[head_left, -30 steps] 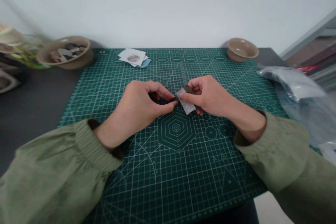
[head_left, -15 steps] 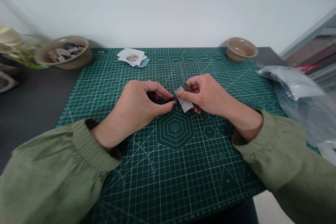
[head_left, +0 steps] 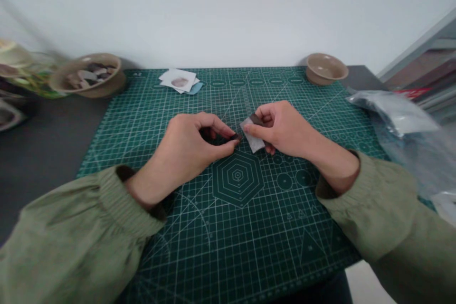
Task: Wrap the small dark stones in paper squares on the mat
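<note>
My left hand (head_left: 195, 142) is closed, thumb and forefinger pinching a small dark piece (head_left: 237, 137) whose shape is mostly covered by the fingertips. Just to its right, my right hand (head_left: 287, 128) grips a small folded piece of sandpaper (head_left: 255, 143), light grey on one face and dark brown on the other. My right thumb presses on the grey face, with the other fingers behind. A narrow gap separates the dark piece from the sandpaper. Both hands are above the middle of a green cutting mat (head_left: 185, 256), near its printed hexagon.
At the back left stands a brown bowl (head_left: 59, 77) with several brown and grey pieces inside. Another brown bowl (head_left: 326, 67) is at the back right. Printed cards (head_left: 178, 78) lie in a pile on the mat's far edge. Clear plastic bags (head_left: 402, 123) cover the right side.
The right hand with the sandpaper has shifted slightly right, away from the left fingertips, so more of the dark piece shows. Both hands keep their grips.
</note>
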`<act>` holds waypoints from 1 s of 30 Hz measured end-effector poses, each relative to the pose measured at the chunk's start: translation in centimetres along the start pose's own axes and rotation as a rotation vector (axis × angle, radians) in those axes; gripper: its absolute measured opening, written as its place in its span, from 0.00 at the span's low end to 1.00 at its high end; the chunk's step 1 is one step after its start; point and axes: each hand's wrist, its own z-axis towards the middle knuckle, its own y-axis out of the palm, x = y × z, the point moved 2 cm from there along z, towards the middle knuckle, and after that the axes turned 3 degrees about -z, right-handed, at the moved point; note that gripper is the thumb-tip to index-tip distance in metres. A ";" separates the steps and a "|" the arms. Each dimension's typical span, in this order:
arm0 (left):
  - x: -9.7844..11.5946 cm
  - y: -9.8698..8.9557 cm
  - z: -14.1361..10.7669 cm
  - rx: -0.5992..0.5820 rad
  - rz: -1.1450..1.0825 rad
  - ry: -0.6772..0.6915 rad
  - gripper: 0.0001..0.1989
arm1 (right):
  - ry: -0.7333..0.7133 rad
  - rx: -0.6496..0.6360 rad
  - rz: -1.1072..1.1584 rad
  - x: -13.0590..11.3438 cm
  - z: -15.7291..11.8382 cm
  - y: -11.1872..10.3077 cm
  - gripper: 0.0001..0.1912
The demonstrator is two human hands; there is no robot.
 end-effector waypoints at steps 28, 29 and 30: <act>1.5 -1.3 -0.2 0.082 0.301 0.405 0.11 | -0.048 0.219 0.095 0.1 0.0 -0.9 0.14; 1.4 -1.2 -0.2 0.108 0.228 0.375 0.11 | -0.045 0.212 0.110 0.1 0.1 -0.9 0.14; 1.3 -1.1 -0.2 0.116 0.163 0.342 0.11 | -0.038 0.202 0.129 0.0 0.1 -0.9 0.14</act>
